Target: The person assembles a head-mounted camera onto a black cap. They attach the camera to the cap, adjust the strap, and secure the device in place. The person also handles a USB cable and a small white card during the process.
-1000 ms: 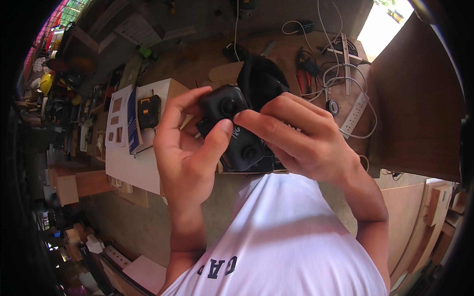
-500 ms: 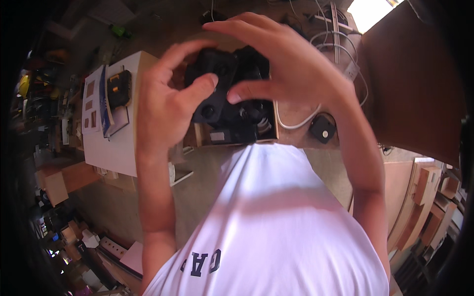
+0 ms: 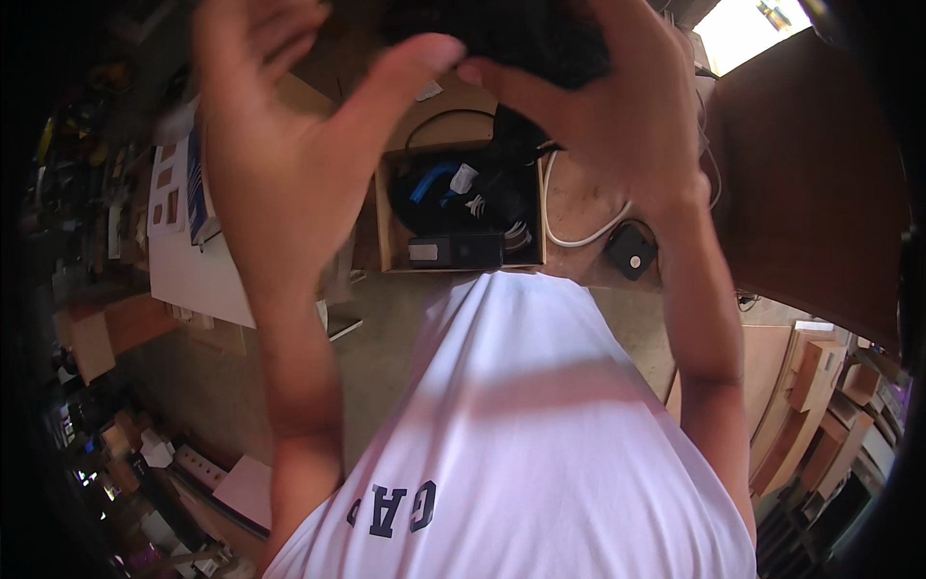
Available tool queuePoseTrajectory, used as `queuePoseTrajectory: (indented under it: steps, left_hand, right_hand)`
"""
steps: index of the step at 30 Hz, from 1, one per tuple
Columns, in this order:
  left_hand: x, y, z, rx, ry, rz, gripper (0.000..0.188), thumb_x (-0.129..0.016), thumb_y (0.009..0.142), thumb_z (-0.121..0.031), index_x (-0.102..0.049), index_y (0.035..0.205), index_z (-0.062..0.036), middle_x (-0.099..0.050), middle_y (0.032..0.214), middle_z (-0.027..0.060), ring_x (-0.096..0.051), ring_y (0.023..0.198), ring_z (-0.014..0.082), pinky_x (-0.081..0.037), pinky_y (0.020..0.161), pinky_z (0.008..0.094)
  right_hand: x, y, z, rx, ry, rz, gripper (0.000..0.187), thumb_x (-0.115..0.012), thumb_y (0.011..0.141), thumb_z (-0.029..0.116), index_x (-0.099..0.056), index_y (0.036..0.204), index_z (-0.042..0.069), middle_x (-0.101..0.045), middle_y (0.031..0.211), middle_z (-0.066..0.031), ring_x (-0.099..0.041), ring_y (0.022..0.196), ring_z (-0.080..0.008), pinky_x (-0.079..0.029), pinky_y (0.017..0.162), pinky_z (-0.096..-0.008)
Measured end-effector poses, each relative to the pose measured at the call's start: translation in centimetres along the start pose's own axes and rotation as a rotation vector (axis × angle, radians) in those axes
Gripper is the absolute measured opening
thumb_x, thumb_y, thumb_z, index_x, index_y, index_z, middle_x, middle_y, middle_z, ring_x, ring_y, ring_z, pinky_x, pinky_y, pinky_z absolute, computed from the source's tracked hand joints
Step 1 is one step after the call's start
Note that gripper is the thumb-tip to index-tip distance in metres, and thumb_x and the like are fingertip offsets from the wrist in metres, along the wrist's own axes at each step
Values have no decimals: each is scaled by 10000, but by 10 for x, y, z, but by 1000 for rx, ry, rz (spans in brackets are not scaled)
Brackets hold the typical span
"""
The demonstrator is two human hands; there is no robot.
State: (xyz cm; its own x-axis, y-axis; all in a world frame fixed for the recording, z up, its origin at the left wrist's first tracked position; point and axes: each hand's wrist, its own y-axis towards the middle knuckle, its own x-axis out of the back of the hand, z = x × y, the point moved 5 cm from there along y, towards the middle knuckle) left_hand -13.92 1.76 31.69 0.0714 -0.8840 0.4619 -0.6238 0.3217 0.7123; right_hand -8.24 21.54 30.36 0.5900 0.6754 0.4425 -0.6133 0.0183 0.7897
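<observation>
Showing big and blurry at the top of the view are your left hand [image 3: 289,145] and your right hand [image 3: 627,125], with a black thing [image 3: 502,27] between them. Your left hand is spread, its thumb far from its fingers and lying in front of the black thing. Your right thumb points left, almost meeting the left one. Some fingers of both hands run out of the view, so I cannot tell if you are gripping the black thing.

Below your hands is your white shirt [image 3: 569,463], with dark print on it. Just past the shirt, an open box [image 3: 541,227] sits at the edge of the worktop [image 3: 579,262]. In it you have a small black box [image 3: 463,251], a blue strap [image 3: 431,181] and a white tag [image 3: 463,179], all among dark things. To the right of the open box, a white cable [image 3: 579,240] curves near a square black thing [image 3: 630,253]. On your left is a white board [image 3: 203,280].

Farther off to your right stands a tall brown panel [image 3: 810,183]. Beyond it, bright light comes through an opening [image 3: 748,34].
</observation>
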Motion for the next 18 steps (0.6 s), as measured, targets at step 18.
queuePoseTrajectory:
  steps: [18]
  left_hand:
    - [21, -232, 96, 1200, -1295, -213, 608, -643, 1011, -462, -625, 1474, -69, -715, 1360, 118, -708, 1147, 278, -564, 994, 454]
  right_hand:
    - [-78, -160, 77, -240, 236, 173, 633, -838, 770, 150, -646, 1363, 46, -633, 1243, -139, -598, 1134, -344, -472, 971, -477]
